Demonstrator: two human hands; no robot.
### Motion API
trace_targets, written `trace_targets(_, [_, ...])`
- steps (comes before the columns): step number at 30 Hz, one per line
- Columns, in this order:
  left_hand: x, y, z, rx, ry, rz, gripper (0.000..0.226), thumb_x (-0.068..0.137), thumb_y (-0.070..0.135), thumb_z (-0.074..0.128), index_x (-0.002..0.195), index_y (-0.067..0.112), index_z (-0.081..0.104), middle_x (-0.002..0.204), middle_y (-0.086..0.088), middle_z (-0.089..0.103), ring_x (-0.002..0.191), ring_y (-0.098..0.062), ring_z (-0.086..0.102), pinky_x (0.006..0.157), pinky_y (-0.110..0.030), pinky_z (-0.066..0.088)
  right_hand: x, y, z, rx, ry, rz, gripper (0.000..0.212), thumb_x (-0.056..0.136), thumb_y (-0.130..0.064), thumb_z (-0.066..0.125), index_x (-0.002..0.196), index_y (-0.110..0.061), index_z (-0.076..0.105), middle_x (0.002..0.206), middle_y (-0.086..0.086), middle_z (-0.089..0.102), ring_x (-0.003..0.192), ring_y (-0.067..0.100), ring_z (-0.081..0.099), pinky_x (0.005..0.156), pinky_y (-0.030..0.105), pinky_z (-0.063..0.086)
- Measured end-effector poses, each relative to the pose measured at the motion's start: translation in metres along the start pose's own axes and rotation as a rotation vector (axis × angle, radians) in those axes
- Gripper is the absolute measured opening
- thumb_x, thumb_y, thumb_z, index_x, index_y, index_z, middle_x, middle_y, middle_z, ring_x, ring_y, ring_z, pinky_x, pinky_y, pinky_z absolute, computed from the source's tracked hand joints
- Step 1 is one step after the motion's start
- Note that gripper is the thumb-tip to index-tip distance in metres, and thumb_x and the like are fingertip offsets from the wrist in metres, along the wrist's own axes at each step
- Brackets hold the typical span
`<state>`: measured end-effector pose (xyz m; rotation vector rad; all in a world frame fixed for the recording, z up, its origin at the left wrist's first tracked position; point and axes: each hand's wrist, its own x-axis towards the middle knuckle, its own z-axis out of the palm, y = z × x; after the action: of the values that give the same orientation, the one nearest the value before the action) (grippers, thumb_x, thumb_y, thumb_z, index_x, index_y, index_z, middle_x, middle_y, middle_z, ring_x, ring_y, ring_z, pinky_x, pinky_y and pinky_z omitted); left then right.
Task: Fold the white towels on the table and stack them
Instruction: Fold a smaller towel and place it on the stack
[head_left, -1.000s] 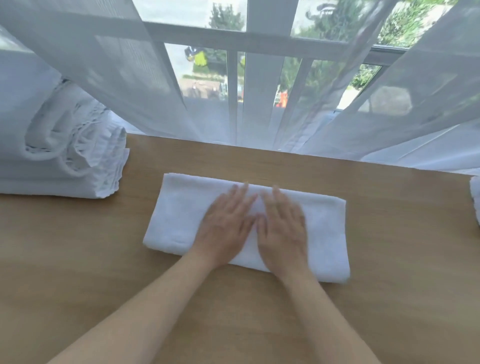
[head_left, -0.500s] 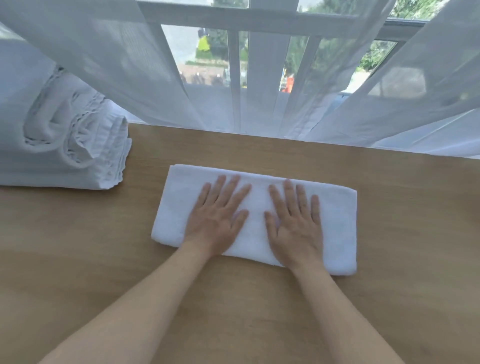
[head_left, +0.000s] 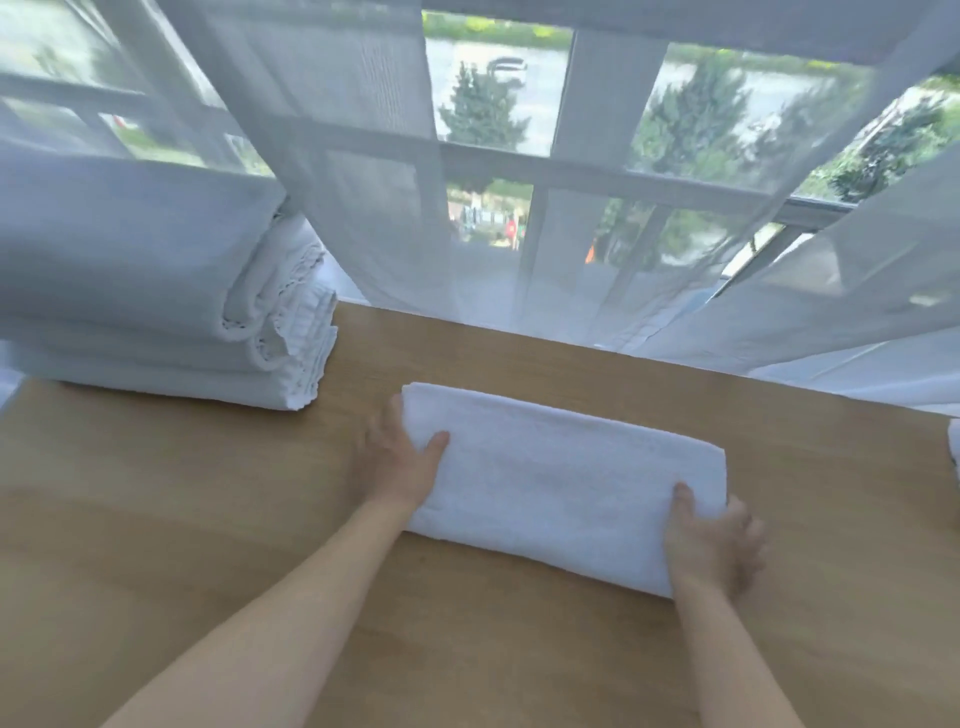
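Head view: folded towel (head_left: 566, 483) on table (head_left: 156, 519); left hand (head_left: 397, 462) grasps its left end, right hand (head_left: 714, 545) its right corner. Stack (head_left: 156, 312) far left; bare wood between.

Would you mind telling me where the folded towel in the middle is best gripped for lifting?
Probably at its two short ends, one hand from each side. The folded towel lies long across the table, and the left hand and right hand already grip there, thumbs on top.

A room in a home or hotel: wooden table (head_left: 156, 519) at a sheer-curtained window (head_left: 597, 104), folded white linens (head_left: 130, 291) stacked.
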<state>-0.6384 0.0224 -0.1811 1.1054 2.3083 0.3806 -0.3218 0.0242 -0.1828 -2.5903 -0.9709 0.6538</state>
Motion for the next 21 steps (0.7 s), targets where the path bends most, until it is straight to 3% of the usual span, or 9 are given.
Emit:
trace_targets(2, [0.000,0.004,-0.009,-0.322,-0.074,-0.213,0.083,0.080,0.054,0.078,0.141,0.016,0.037,0.132,-0.002,0.055,0.112,-0.028,0.057,0.084,-0.033,0.042,0.000,-0.001,-0.002,0.066,-0.070,0.052,0.059,0.094,-0.047,0.062,0.129,-0.001,0.051,0.129,0.027,0.055,0.119,0.046,0.053,0.099,0.051,0.042])
trace_targets(5, [0.004,0.004,-0.028,-0.463,-0.308,-0.312,0.064,0.074,0.053,0.084,0.112,0.010,0.056,0.117,0.000,0.064,0.099,-0.022,0.065,0.085,-0.035,0.052,-0.005,-0.005,-0.013,0.112,-0.115,-0.014,0.046,0.095,-0.047,0.060,0.118,-0.006,0.055,0.118,0.026,0.062,0.107,0.045,0.058,0.094,0.050,0.045])
trace_targets(7, [0.002,0.000,-0.044,-0.521,-0.424,-0.236,0.049,0.070,0.052,0.087,0.093,0.019,0.058,0.106,-0.001,0.070,0.089,-0.017,0.067,0.088,-0.037,0.056,-0.017,-0.012,-0.025,0.142,-0.095,-0.067,0.050,0.094,-0.049,0.061,0.126,-0.010,0.055,0.128,0.024,0.060,0.115,0.045,0.057,0.098,0.050,0.041])
trace_targets(10, [-0.007,-0.005,-0.088,-0.545,-0.531,-0.041,0.060,0.063,0.063,0.084,0.108,0.027,0.067,0.104,0.006,0.075,0.098,-0.015,0.072,0.092,-0.038,0.057,-0.047,-0.026,-0.045,0.221,-0.031,-0.100,0.059,0.091,-0.050,0.068,0.133,-0.011,0.056,0.135,0.023,0.058,0.121,0.044,0.055,0.106,0.052,0.038])
trace_targets(14, [-0.017,-0.027,-0.181,-0.587,-0.558,0.252,0.048,0.071,0.059,0.084,0.111,0.036,0.070,0.097,0.019,0.076,0.088,0.000,0.072,0.071,-0.019,0.058,-0.103,-0.052,-0.076,0.309,0.038,-0.146,0.053,0.089,-0.046,0.072,0.117,-0.002,0.065,0.113,0.029,0.067,0.107,0.044,0.062,0.097,0.053,0.045])
trace_targets(17, [-0.014,-0.061,-0.266,-0.682,-0.587,0.399,0.038,0.074,0.052,0.086,0.107,0.035,0.074,0.102,0.011,0.078,0.092,-0.009,0.075,0.067,-0.019,0.057,-0.166,-0.088,-0.085,0.354,0.106,-0.261,0.063,0.077,-0.062,0.068,0.100,-0.004,0.069,0.087,0.025,0.069,0.082,0.032,0.066,0.079,0.038,0.051])
trace_targets(19, [0.000,-0.085,-0.323,-0.701,-0.506,0.436,0.026,0.074,0.047,0.087,0.096,0.037,0.078,0.094,0.008,0.079,0.085,-0.010,0.076,0.062,-0.019,0.057,-0.212,-0.119,-0.083,0.369,0.111,-0.296,0.069,0.067,-0.072,0.053,0.091,-0.009,0.068,0.076,0.018,0.065,0.074,0.029,0.061,0.070,0.036,0.047])
trace_targets(21, [0.024,-0.106,-0.378,-0.688,-0.345,0.438,0.017,0.073,0.050,0.085,0.087,0.048,0.076,0.084,0.015,0.077,0.073,-0.003,0.074,0.053,-0.014,0.052,-0.251,-0.155,-0.074,0.371,0.062,-0.289,0.067,0.066,-0.077,0.050,0.085,-0.014,0.065,0.074,0.007,0.065,0.073,0.029,0.060,0.068,0.039,0.042])
